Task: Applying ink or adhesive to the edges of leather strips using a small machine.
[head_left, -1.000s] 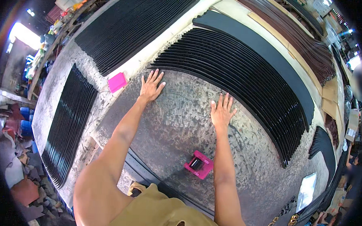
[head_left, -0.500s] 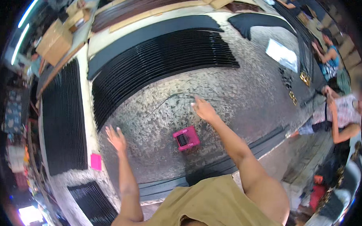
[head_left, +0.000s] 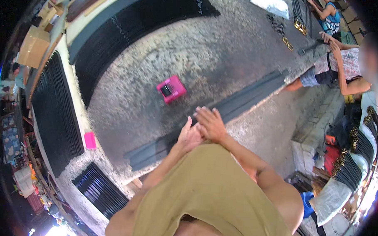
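My left hand (head_left: 190, 138) and my right hand (head_left: 213, 124) meet in front of my shirt, at the table's near edge. The right one lies across the left palm with its fingers stretched out. On the left, the thumb sticks up, while its fingers are partly covered. Nothing shows between them. Just beyond lie flat dark strips (head_left: 250, 95) along the near edge of the worktable (head_left: 130, 116). Farther off on the mottled grey surface sits a pink box-shaped item (head_left: 172, 89) with a black part on its side.
A curved band of black cords (head_left: 112, 40) covers the far left. More cord bundles (head_left: 58, 117) (head_left: 99, 189) lie left, near a pink block (head_left: 89, 140). Gold metal pieces (head_left: 300, 27) and a clear plastic bag (head_left: 271, 6) are far right. A co-worker (head_left: 340, 67) sits at the right edge.
Both hands have drawn back from over the table and come together near my body. The view has shifted, so the pink item appears farther up and left.
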Available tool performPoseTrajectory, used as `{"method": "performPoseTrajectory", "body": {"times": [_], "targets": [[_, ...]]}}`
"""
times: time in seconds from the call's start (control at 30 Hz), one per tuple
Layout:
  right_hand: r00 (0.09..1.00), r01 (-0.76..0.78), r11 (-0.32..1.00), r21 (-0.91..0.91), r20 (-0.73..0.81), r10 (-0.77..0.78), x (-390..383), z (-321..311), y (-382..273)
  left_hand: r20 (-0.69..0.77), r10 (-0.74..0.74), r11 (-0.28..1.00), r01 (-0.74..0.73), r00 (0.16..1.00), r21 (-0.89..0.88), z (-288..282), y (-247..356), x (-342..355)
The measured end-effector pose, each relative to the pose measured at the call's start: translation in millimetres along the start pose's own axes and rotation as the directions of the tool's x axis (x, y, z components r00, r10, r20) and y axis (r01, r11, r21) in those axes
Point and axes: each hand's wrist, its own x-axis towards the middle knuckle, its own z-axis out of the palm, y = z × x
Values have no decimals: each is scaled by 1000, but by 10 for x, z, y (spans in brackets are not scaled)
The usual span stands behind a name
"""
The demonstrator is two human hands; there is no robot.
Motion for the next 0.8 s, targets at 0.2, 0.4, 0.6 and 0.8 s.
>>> {"method": "performPoseTrajectory", "body": {"times": [0.2,0.4,0.6,0.8], "targets": [[983,-172,947,-271,21,184,-423,-100,515,-39,401,306,-94,915,947,-231,144,-521],[985,20,982,-189,174,13,-265,-71,699,447,585,-600,-10,677,800,-509,154,-462],[967,178,984,-4,185,-175,170,-198,634,382,607,-620,115,697,776,-413,238,-294],[946,292,954,-75,173,-276,568,-928,677,129,658,-456,257,742,852,2,655,-654]]}}
